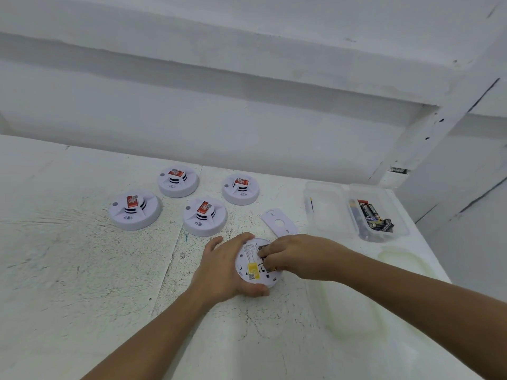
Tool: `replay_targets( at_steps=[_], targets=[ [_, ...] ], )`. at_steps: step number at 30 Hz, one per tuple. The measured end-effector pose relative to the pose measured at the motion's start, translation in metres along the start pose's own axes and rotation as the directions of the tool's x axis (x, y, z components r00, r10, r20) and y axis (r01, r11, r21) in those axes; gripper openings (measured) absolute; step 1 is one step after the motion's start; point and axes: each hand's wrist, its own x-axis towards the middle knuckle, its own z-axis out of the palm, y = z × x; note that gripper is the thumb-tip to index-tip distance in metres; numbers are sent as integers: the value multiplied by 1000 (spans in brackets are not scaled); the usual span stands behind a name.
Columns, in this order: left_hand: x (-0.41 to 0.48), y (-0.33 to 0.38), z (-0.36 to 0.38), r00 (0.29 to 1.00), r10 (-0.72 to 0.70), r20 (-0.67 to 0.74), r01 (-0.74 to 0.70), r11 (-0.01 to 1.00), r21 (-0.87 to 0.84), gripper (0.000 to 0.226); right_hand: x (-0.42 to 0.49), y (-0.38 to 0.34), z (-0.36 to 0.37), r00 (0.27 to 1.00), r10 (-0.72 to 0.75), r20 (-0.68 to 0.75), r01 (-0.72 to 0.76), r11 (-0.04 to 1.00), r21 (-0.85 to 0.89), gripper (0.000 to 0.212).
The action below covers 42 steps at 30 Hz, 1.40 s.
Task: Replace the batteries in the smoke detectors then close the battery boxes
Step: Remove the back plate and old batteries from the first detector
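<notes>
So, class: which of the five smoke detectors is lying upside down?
The smoke detector between the hands, label side up; the other four sit sensor side up.

Soft, even, cool light is washing over the scuffed white tabletop (82, 270), leaving only faint shadows under the forearms. A dim grey band is running along the white wall behind the tabletop. Nothing is glaring. Motion blur is smearing the whole frame slightly, and printed labels are staying unreadable. Wide-angle distortion is bending straight lines toward the frame edges, right of the tabletop.
</notes>
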Motion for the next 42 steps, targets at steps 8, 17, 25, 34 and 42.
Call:
replay_targets(
  at_steps=[8, 17, 25, 34, 42],
  targets=[
    [-1, 2, -2, 1000, -22, 16, 22, 1000, -13, 115, -3, -2, 14, 979, 68, -191, -27, 977, 210, 24],
    [2, -3, 1, 1000, -14, 16, 14, 1000, -4, 121, 3, 0, 4, 778, 628, 9, -176, 205, 963, 20],
    [3, -5, 3, 1000, -10, -9, 10, 1000, 0, 124, -1, 60, -37, 519, 844, 139, 187, -270, 944, 15],
    [4, -7, 4, 1000, 3, 11, -3, 999, 44, 122, 4, 123, -26, 270, 961, 57, -550, 106, 828, 18],
    [4, -9, 5, 1000, 0, 15, 0, 999, 47, 117, 25, 121, -7, 195, 981, 16, -723, 133, 678, 41]
  ],
)
